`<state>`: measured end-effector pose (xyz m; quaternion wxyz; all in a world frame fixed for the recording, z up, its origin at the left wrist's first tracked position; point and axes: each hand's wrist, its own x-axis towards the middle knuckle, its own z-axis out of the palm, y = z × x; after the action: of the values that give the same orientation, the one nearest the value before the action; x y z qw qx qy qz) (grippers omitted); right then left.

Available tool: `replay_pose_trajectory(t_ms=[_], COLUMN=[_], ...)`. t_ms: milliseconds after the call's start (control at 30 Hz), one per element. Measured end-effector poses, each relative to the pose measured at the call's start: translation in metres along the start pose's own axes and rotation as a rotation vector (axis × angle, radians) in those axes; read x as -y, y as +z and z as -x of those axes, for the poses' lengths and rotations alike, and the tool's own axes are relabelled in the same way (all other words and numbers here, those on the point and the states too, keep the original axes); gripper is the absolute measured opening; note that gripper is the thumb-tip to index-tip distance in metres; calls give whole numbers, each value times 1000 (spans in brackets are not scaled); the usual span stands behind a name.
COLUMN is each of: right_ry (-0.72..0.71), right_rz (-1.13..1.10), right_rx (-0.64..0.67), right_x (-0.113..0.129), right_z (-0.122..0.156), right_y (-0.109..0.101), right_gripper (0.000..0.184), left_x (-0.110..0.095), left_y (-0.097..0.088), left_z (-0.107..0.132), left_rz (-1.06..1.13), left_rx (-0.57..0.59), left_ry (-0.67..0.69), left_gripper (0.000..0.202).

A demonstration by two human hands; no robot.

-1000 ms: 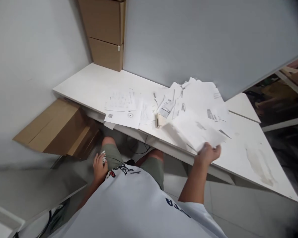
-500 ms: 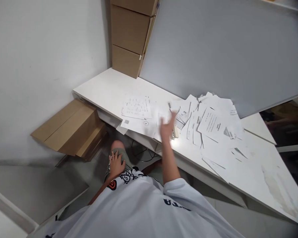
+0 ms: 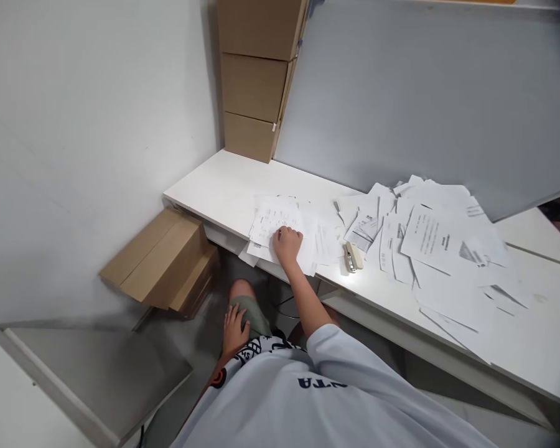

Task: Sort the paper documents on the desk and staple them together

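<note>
My right hand (image 3: 288, 243) rests with curled fingers on a small stack of printed sheets (image 3: 273, 221) near the front left edge of the white desk (image 3: 224, 183). Whether it grips a sheet is not visible. My left hand (image 3: 236, 328) lies flat with fingers spread on my left knee below the desk. A beige stapler (image 3: 351, 256) lies on the desk just right of the stack. Further right spreads a loose heap of printed papers (image 3: 436, 242), some hanging over the front edge.
Stacked cardboard boxes (image 3: 256, 74) stand at the desk's back left corner against a grey partition panel (image 3: 424, 99). A flat cardboard box (image 3: 161, 261) leans below the desk's left end by the white wall. A grey floor panel (image 3: 98, 373) lies at lower left.
My right hand let go of the paper heap on the right, swung left across the desk and came down on the small stack. My head turned left; the left hand stayed on my knee.
</note>
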<state>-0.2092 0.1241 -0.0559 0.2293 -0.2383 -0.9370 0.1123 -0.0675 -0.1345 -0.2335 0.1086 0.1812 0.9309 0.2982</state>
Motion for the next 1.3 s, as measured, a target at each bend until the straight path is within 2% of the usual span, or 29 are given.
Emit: replay_pose_trajectory(t_ms=[100,200,267,333,500,567,633,767,833,967,1167,1300], right_ry=[44,160,253,313,353,313,181,-186,-281,-294,-327,-319], right_rz=[-23,-6,7,-10,-65,-89,-128,-162,-140,-93,-105,-95], right_rx=[-1,12,29,45,45,34,44,182,242,309,400,433], right_x=[-4,-17,-28,-38,-58,-60,-55,-21,-2,15,5,7], right_z=[7,7,4,2,5,11,20,30,28,15,4,-3], right_y=[-4,-11,-15,-19,-26,-29,-29,-24,-20,-16,-25,-31], right_gripper=[31,37,53,60,54,52,47,50,57,54,43,32], left_x=[2,7,13,19,29,27,23,13,9,4,1,-4], left_y=[-3,-4,-4,-4,-7,-8,-6,3,7,10,2,-3], left_z=[-6,-6,-2,4,16,15,12,1,-3,-6,-1,5], left_rz=[5,23,42,63,96,102,107,125,136,131,108,108], left_rx=[86,132,130,113,52,60,69,5,-17,-37,-27,-31], left_ry=[15,-25,-51,-59,-69,-67,-57,-35,-14,-3,-54,-75], left_gripper=[46,49,51,51,50,51,51,47,45,43,43,43])
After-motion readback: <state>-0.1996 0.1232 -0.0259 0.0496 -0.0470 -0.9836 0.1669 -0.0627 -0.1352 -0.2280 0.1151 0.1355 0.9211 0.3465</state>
